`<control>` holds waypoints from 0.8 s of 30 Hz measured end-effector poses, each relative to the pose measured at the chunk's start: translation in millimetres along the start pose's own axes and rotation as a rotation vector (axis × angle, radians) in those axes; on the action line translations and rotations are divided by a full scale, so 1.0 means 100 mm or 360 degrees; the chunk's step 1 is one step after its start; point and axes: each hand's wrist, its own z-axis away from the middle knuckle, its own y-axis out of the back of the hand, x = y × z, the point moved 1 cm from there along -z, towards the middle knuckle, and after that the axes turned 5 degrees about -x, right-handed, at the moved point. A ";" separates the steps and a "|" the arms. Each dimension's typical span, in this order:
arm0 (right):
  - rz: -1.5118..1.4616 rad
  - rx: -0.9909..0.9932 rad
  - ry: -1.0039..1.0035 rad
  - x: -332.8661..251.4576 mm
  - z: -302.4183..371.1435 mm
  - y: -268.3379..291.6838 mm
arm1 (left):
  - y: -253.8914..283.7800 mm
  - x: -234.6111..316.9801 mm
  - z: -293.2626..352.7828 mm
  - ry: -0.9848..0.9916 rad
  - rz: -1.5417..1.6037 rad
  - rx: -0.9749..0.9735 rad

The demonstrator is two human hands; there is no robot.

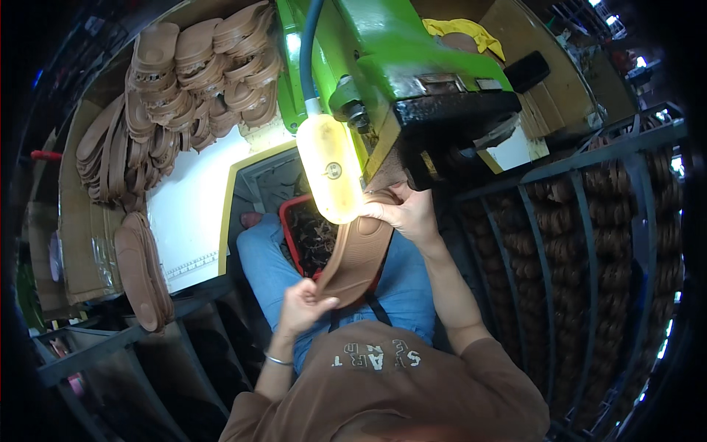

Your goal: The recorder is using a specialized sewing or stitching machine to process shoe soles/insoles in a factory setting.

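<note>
A long brown shoe sole (362, 254) slants across my lap below the green machine (398, 55). My left hand (303, 306) grips its near end, with the thumb on top. At the far end my right hand (409, 214) is closed on the sole's edge, close under the machine's dark head (456, 114). A glowing yellow lamp (329, 169) on a blue-grey cable hangs just left of my right hand and hides a little of the sole. Whether the sole's far tip touches the machine I cannot tell.
A red bin (287, 232) with dark scraps sits between my knees. On the left, brown soles (199, 74) are piled in a cardboard box beside a white tabletop (180, 221), and another stack (141, 272) lies nearer. Metal racks (582, 214) packed with brown pieces stand right.
</note>
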 end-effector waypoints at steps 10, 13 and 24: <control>0.1068 0.1110 0.0385 -1.18 0.37 0.94 | 0.54 0.42 0.09 -0.0576 -0.0754 0.1171; 0.0789 0.1473 0.0667 -1.43 0.19 1.17 | 1.62 0.54 0.75 -0.0368 -0.2136 0.2018; 0.1499 0.1572 0.0167 -0.36 -1.10 2.03 | 2.26 0.31 1.25 0.0217 -0.1882 0.2467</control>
